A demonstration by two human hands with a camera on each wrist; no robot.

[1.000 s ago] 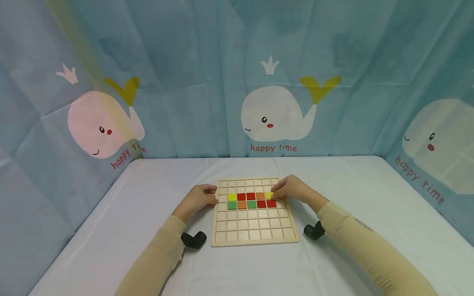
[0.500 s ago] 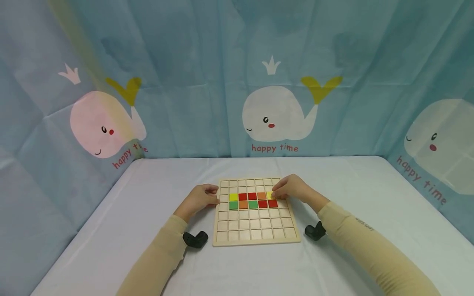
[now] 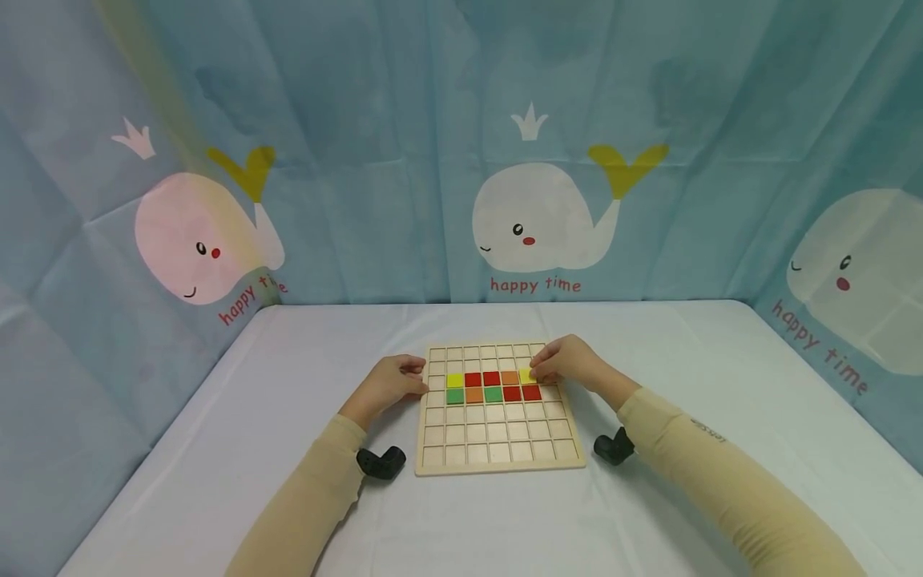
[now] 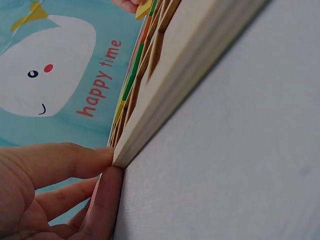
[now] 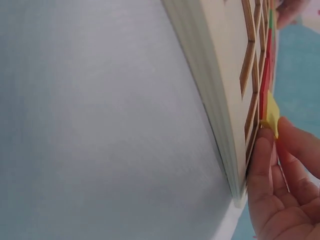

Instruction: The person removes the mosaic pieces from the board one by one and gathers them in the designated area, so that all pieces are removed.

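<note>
A square wooden grid board [image 3: 497, 472] lies on the white table, with two rows of coloured square tiles in its cells. My right hand [image 3: 572, 363] pinches a yellow tile [image 5: 271, 115] at the right end of the farther row. That tile is tilted up, its lower edge near the board; whether it still touches its cell is unclear. At the board's left edge, my left hand [image 3: 387, 388] holds the rim with thumb [image 4: 70, 162] and fingers. Beside the yellow tile sits an orange tile [image 3: 509, 377], and a red tile [image 3: 531, 393] lies just in front of it.
Other red, green, orange and yellow tiles, such as a green tile [image 3: 455, 396], fill neighbouring cells. Black wrist devices [image 3: 381, 463] are on both forearms. A blue curtain [image 3: 375, 232] printed with whales stands behind the table [image 3: 497, 529].
The yellow tile under my right fingers has tipped up a little from its cell. My left hand keeps its place at the board's edge. The head view has shifted slightly.
</note>
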